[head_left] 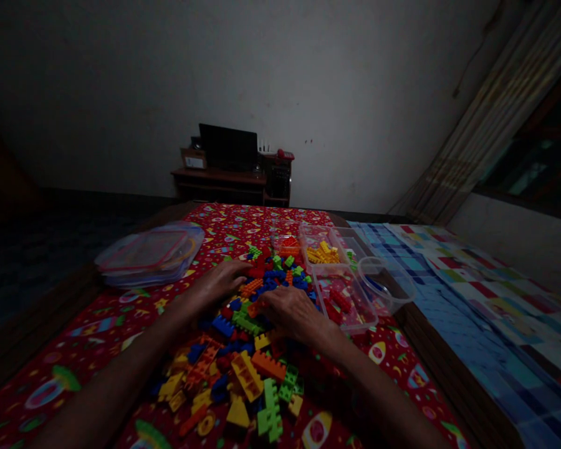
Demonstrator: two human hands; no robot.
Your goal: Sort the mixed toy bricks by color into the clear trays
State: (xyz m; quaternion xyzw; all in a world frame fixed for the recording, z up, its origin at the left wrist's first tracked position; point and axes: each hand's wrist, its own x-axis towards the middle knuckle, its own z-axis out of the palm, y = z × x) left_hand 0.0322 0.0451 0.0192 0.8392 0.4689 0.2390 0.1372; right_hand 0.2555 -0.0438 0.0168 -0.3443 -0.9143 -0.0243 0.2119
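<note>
A spread pile of plastic building bricks in red, blue, green, yellow and orange covers the middle of the table. My left hand (225,279) rests at the pile's left edge, its fingers stretched toward some red bricks (258,267) and apart from the thumb. Over the centre of the heap, my right hand (287,307) has its fingers closed on an orange brick (256,308). Closer to me lie a yellow brick (247,376), another orange brick (268,366) and a light green brick (270,411).
On the right stand clear plastic containers: one with yellow bricks (324,253), one with red bricks (340,300), and a round tub (387,280). Stacked lids (152,254) lie on the left. A patterned red cloth (98,355) covers the table. A bed (453,299) adjoins it.
</note>
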